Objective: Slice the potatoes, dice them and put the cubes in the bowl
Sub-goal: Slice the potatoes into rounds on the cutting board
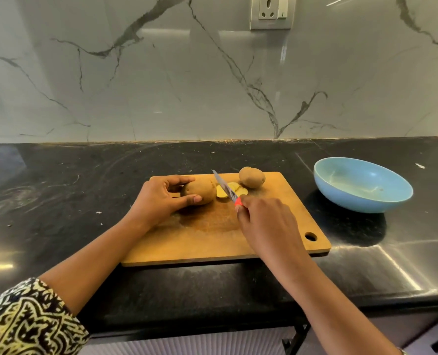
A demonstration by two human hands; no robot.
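2 potatoes on the wooden cutting board (212,242), flat on the black table (59,188): cut potato (202,192) at board centre, on its side, right end sliced off, pale face exposed; whole potato (252,177) at the far edge, apart from it. Thin round slices (241,191) lying between the 2 potatoes, just beside the cut face; count hard to read behind the blade, perhaps 3. State of left grip (159,198): fingers and thumb curled round the cut potato, pinning it to the board. State of right grip (266,221): closed round the red handle of the knife (224,187), tip pointing away, blade beside the cut face, over the slices. Blue bowl (361,198) on the table, right of the board, well apart from the potatoes.
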